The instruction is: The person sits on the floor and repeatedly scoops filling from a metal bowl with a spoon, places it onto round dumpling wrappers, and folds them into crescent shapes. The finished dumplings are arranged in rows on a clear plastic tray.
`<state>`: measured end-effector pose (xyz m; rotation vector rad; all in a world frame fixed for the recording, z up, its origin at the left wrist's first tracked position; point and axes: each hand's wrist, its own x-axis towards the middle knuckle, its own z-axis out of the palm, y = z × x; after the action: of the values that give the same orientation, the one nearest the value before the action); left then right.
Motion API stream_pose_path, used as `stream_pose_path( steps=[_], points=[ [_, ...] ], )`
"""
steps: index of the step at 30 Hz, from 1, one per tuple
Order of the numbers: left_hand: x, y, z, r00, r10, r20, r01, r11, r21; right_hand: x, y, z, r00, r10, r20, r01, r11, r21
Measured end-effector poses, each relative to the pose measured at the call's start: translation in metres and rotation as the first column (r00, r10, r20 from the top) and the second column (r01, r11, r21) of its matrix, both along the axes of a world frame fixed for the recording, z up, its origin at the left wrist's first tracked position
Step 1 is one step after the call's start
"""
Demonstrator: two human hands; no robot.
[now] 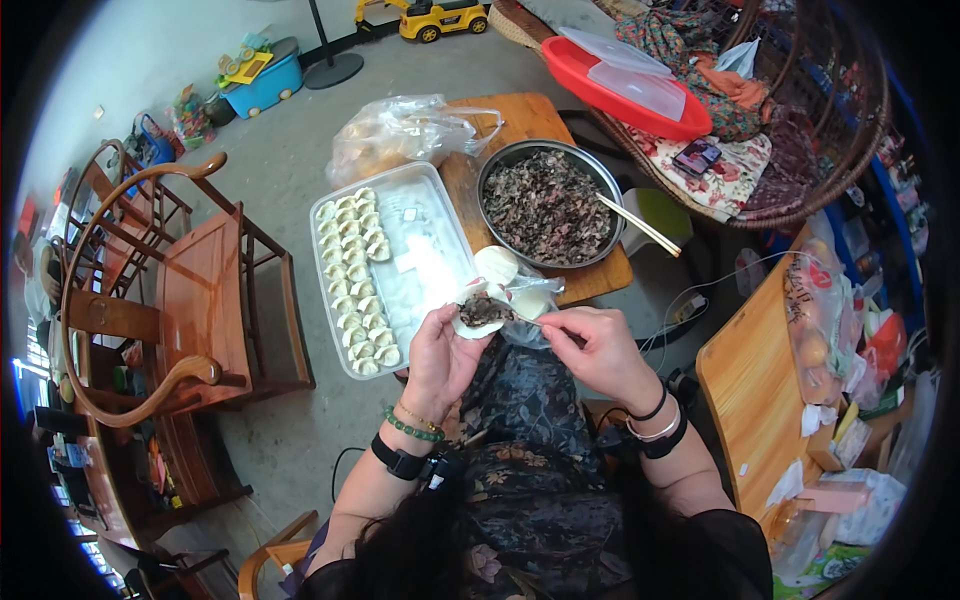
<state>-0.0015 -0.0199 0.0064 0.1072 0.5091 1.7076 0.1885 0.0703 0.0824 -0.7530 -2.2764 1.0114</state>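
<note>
In my left hand point(442, 352) lies a round dumpling wrapper point(474, 330) with a clump of dark minced filling point(484, 309) on it. My right hand point(600, 349) pinches a thin utensil point(529, 321); its tip reaches the filling, and its full shape is hidden. Just beyond, several loose wrappers point(495, 264) sit at a clear plastic bag point(551, 285). A metal bowl point(577, 150) of dark filling stands on the wooden stool, with chopsticks point(641, 225) resting over its rim. To the left, a clear plastic tray point(420, 300) holds rows of folded dumplings point(352, 285).
A tied plastic bag point(405, 135) lies past the tray on the wooden stool point(510, 109). Left stands a wooden armchair point(199, 300). At right are a wooden board point(750, 375) and a wicker seat point(810, 202) with a red basin point(577, 75) and a phone point(697, 156). A cable point(720, 281) trails nearby.
</note>
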Motion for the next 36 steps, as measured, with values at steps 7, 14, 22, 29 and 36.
stream_pose_path(
  steps=[7, 14, 22, 29, 36],
  points=[
    [0.003, 0.001, 0.002, 1.0, -0.023, -0.007, 0.023, 1.0, -0.001, -0.002, 0.004, 0.001, 0.998, 0.03, 0.048, -0.032, 0.999, 0.041],
    [0.0, -0.001, -0.011, 1.0, -0.001, -0.031, 0.001, 1.0, -0.013, 0.0, 0.045, 0.005, 0.986, -0.164, 0.004, 0.159, 0.965, 0.207],
    [-0.008, -0.007, -0.011, 0.995, -0.013, -0.097, 0.009, 0.999, -0.037, 0.011, 0.134, -0.076, 0.686, -0.472, 0.554, 0.075, 0.803, 0.591],
    [-0.015, -0.02, -0.014, 0.979, -0.009, -0.204, -0.018, 0.992, -0.127, 0.003, 0.085, -0.046, 0.955, -0.239, 0.176, 0.068, 0.753, 0.654],
    [-0.008, -0.021, -0.012, 0.992, -0.042, -0.117, 0.033, 0.996, -0.085, -0.022, 0.001, -0.025, 0.933, 0.353, 0.064, -0.328, 0.766, 0.552]
  ],
)
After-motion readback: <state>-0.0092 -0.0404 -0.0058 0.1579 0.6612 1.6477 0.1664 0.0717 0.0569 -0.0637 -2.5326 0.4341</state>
